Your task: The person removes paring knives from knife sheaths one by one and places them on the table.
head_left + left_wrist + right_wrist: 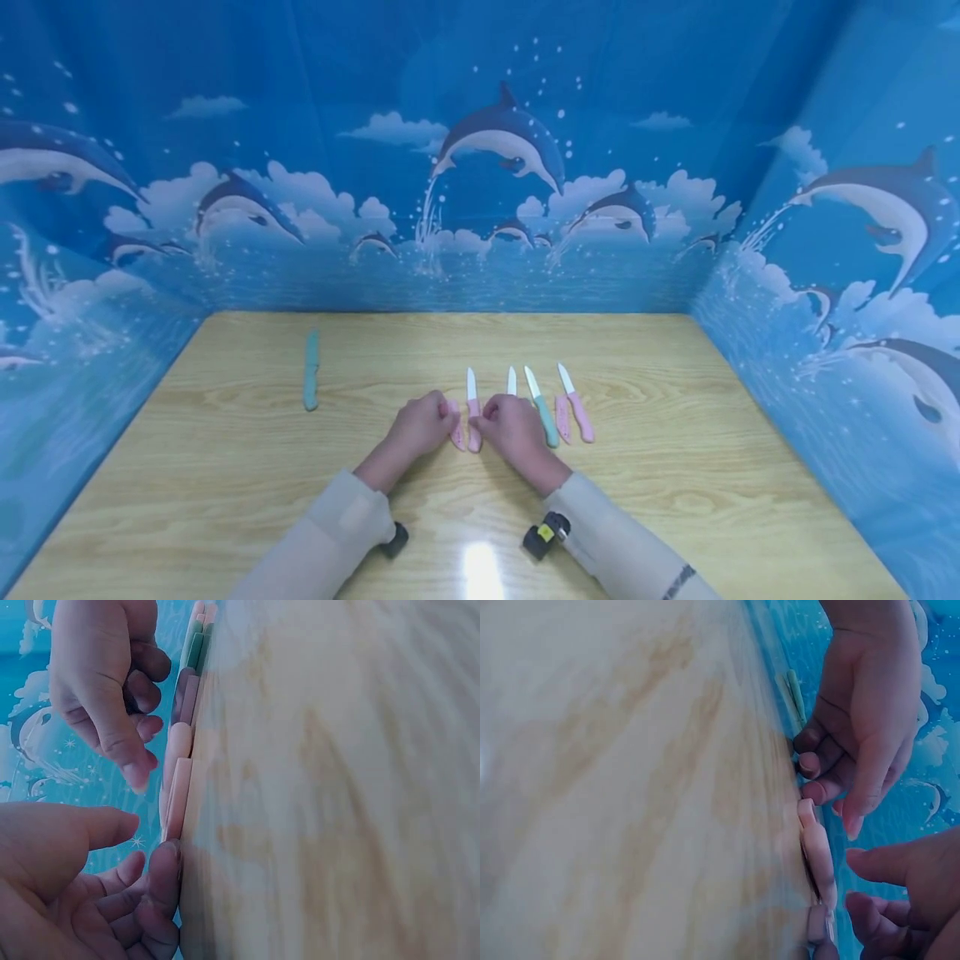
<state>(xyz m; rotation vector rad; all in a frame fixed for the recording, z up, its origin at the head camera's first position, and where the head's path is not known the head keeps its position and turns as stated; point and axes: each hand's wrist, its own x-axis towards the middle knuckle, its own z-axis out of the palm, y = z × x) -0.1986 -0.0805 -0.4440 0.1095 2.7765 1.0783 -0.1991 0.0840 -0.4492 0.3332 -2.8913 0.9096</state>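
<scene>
In the head view my left hand (420, 427) rests at the left side of a pink knife sheath (457, 435), its fingertips right at the sheath. The left wrist view shows thumb and fingers apart, gripping nothing. Beside the sheath lies a pink-handled knife (473, 408), white blade pointing away. My right hand (517, 429) hovers just right of that knife with loosely bent fingers, nothing held in them. Under it, another knife (512, 380) shows only its white blade; the handle is hidden in the head view.
Right of the hands lie a green-handled knife (546, 421), a second pink sheath (562, 418) and another pink-handled knife (579, 412). A teal knife with its blade covered (311, 372) lies far left. Dolphin-print curtains (465, 275) border the wooden table (247, 475).
</scene>
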